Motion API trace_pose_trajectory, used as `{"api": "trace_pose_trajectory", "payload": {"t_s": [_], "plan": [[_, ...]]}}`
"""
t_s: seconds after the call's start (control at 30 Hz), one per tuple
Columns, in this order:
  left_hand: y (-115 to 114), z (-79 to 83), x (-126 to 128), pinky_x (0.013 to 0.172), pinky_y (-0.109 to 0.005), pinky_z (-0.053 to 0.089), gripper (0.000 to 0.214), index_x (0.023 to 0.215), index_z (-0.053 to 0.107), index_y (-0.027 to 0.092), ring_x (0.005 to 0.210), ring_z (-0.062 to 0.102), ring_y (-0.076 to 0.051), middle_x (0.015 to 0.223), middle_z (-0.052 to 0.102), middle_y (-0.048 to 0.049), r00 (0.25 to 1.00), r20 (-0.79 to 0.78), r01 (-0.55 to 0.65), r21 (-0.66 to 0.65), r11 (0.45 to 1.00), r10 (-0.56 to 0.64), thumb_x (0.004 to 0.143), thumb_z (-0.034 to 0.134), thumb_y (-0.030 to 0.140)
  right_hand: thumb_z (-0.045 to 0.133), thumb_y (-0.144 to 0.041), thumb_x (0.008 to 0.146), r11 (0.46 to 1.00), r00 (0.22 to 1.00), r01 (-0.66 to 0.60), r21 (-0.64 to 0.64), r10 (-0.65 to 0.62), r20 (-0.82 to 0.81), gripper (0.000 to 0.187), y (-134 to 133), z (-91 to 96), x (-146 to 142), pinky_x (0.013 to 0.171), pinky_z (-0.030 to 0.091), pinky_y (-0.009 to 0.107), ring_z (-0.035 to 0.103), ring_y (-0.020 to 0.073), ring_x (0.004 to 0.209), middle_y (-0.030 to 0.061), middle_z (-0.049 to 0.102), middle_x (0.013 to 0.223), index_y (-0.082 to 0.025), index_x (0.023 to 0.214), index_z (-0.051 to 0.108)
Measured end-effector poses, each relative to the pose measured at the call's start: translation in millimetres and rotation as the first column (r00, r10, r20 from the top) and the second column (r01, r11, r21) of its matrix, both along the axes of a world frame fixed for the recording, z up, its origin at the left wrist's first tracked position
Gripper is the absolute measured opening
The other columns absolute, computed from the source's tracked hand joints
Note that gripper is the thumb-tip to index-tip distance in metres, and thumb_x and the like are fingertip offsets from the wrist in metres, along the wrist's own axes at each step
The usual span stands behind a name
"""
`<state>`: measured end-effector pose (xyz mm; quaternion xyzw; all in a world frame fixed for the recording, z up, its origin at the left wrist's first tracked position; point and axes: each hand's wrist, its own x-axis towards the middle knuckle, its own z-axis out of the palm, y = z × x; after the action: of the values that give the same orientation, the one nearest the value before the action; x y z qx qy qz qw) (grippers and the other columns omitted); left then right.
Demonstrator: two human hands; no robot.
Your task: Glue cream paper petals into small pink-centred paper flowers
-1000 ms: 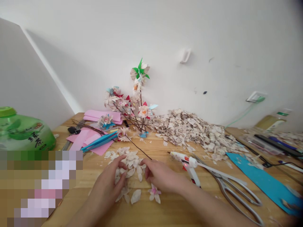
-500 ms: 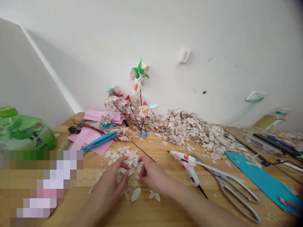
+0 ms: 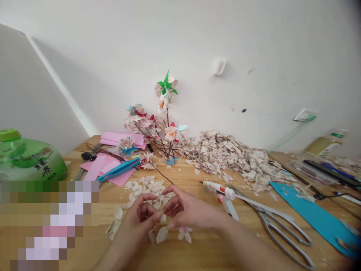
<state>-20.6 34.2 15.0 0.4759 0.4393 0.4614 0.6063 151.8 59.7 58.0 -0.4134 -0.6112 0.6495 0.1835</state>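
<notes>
Apparently the pale petals lie loose on the wooden desk, spread within easy reach of the left hand and right hand. Both curled grips meet just above them; whether either pinches a petal, I cannot tell. A glue gun and steel scissors sit rightward, leaving working room.

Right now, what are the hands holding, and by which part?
Cannot tell: the left hand and right hand meet at the fingertips over loose petals; nothing held shows clearly.
</notes>
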Motion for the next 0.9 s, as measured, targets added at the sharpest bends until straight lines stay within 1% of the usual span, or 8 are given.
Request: {"api": "trace_pose_trajectory", "payload": {"t_s": [0.1, 0.23, 0.3, 0.37, 0.53, 0.7, 0.8, 0.9], "plan": [[1, 0.4, 0, 0.043, -0.019, 0.032, 0.045, 0.092, 0.044, 0.02, 0.043, 0.044, -0.008, 0.047, 0.055, 0.0095, 0.998, 0.015, -0.065, -0.013, 0.998, 0.065, 0.061, 0.072, 0.034, 0.07, -0.007, 0.056, 0.997, 0.997, 0.072, -0.01, -0.072, -0.018, 0.054, -5, 3.6, -4, 0.05, 0.039, 0.015, 0.052, 0.0084, 0.063, -0.0056, 0.059, 0.071, -0.022, 0.1, 0.042], [0, 3.4, 1, 0.042, -0.018, 0.031, 0.045, 0.09, 0.044, 0.019, 0.041, 0.042, -0.006, 0.045, 0.053, 0.011, 0.994, -0.005, -0.113, -0.017, 0.993, 0.113, 0.06, 0.073, 0.036, 0.065, -0.01, 0.062, 0.987, 0.987, 0.16, 0.005, -0.16, 0.015, 0.044, -7, 1.6, -8, 0.042, 0.035, 0.014, 0.048, 0.0073, 0.054, -0.0072, 0.057, 0.065, -0.023, 0.097, 0.043], [1, 4.6, 1, 0.042, -0.018, 0.031, 0.045, 0.089, 0.044, 0.019, 0.04, 0.042, -0.006, 0.045, 0.053, 0.0111, 0.994, 0.01, -0.109, -0.027, 0.994, 0.109, 0.059, 0.073, 0.038, 0.065, -0.011, 0.062, 0.986, 0.986, 0.164, 0.021, -0.164, 0.007, 0.043, -5, -1.0, -8, 0.038, 0.032, 0.014, 0.046, 0.0075, 0.051, -0.0071, 0.057, 0.066, -0.024, 0.097, 0.043], [2, 5.8, 1, 0.043, -0.018, 0.033, 0.045, 0.089, 0.045, 0.019, 0.042, 0.043, -0.006, 0.047, 0.055, 0.0103, 0.995, 0.029, -0.092, -0.043, 0.995, 0.093, 0.06, 0.072, 0.038, 0.066, -0.012, 0.061, 0.986, 0.986, 0.165, 0.023, -0.164, -0.032, 0.043, -3, -3.0, -8, 0.039, 0.033, 0.014, 0.046, 0.0073, 0.049, -0.0077, 0.058, 0.065, -0.024, 0.097, 0.045], [2, 7.1, 0, 0.049, -0.019, 0.039, 0.053, 0.096, 0.047, 0.018, 0.055, 0.056, -0.01, 0.065, 0.068, 0.0003, 0.997, 0.083, 0.009, -0.141, 0.99, 0.003, 0.056, 0.076, 0.035, 0.065, -0.008, 0.059, 0.987, 0.985, 0.161, 0.02, -0.159, -0.065, 0.045, 0, -3.9, -6, 0.042, 0.033, 0.016, 0.045, 0.0068, 0.046, -0.0098, 0.056, 0.056, -0.022, 0.098, 0.048], [0, -0.4, 0, 0.046, -0.019, 0.036, 0.058, 0.101, 0.046, 0.017, 0.046, 0.053, -0.008, 0.062, 0.072, -0.0022, 0.999, 0.005, -0.051, -0.119, 0.992, 0.052, 0.055, 0.077, 0.034, 0.066, -0.009, 0.057, 0.98, 0.98, 0.196, 0.031, -0.196, 0.019, 0.045, 1, -5.7, -6, 0.036, 0.032, 0.015, 0.044, 0.008, 0.044, -0.0102, 0.056, 0.056, -0.024, 0.094, 0.044], [0, -3.7, 0, 0.045, -0.02, 0.039, 0.061, 0.104, 0.044, 0.017, 0.045, 0.055, -0.01, 0.063, 0.073, -0.003, 0.997, -0.048, -0.061, -0.105, 0.993, 0.057, 0.055, 0.076, 0.034, 0.066, -0.011, 0.058, 0.978, 0.977, 0.203, 0.044, -0.206, 0.061, 0.044, 1, -6.8, -6, 0.033, 0.033, 0.015, 0.044, 0.0087, 0.043, -0.0099, 0.057, 0.057, -0.025, 0.092, 0.042], [1, -2.7, 0, 0.045, -0.021, 0.041, 0.06, 0.102, 0.044, 0.017, 0.044, 0.055, -0.011, 0.061, 0.073, -0.0033, 0.995, -0.08, -0.07, -0.101, 0.992, 0.062, 0.054, 0.076, 0.034, 0.066, -0.012, 0.058, 0.976, 0.973, 0.204, 0.076, -0.211, 0.094, 0.043, 0, -7.2, -6, 0.032, 0.036, 0.016, 0.044, 0.009, 0.042, -0.0091, 0.059, 0.059, -0.025, 0.092, 0.043]]}}
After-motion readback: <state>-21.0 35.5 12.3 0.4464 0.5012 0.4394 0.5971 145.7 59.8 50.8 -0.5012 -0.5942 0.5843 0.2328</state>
